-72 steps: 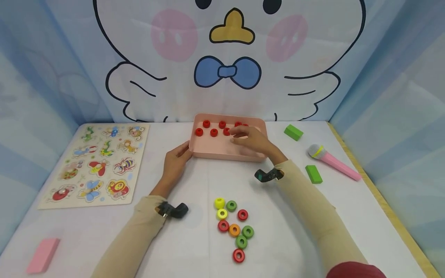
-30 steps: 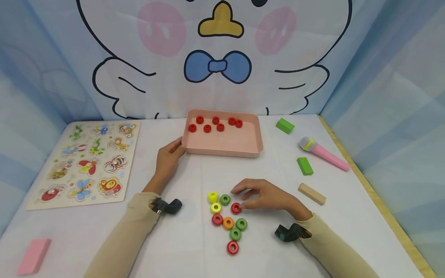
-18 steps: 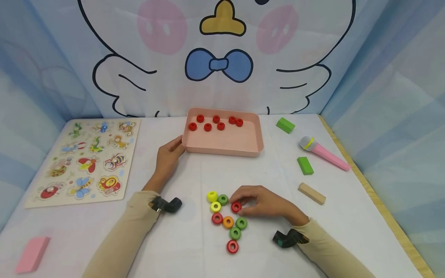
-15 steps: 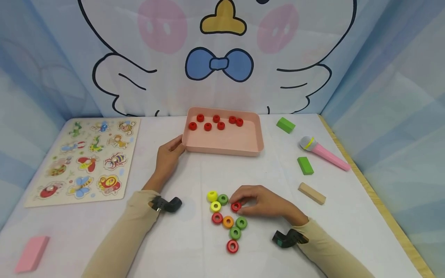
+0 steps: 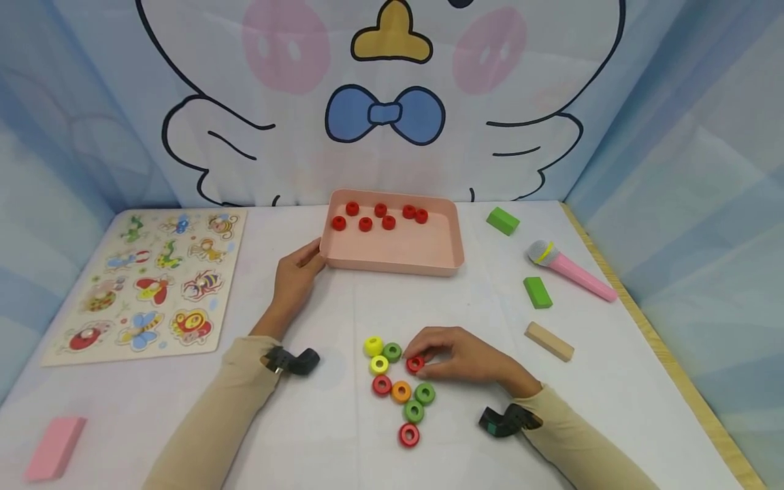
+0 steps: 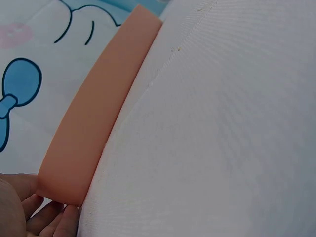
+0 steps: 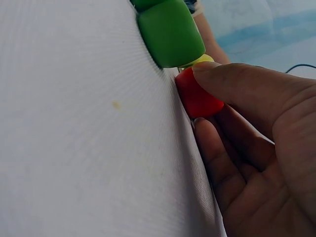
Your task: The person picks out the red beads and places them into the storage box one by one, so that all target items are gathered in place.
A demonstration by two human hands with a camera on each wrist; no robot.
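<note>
Six small red wooden rings point(image 5: 380, 216) are seen in the head view lying toward the far side of a shallow pink plastic tray point(image 5: 398, 262), whose near left corner is touched by the left hand point(image 5: 295, 278), seemingly so that the tray is kept from sliding. Nearer the person, a loose cluster of yellow, green, orange and red rings point(image 5: 401, 395) is spread on the white tablecloth point(image 5: 343, 435), and one red ring point(image 5: 415, 364) at its upper right is pinched by the right hand point(image 5: 462, 355). From the left wrist view, the pink tray's wall point(image 6: 94, 128) is shown with fingertips point(image 6: 49, 217) resting at its corner (whether they curl round it cannot be told). From the right wrist view, the pinched red ring point(image 7: 197, 96) is clamped between thumb and fingers point(image 7: 237, 89) against the cloth, beside a green ring point(image 7: 170, 32).
</note>
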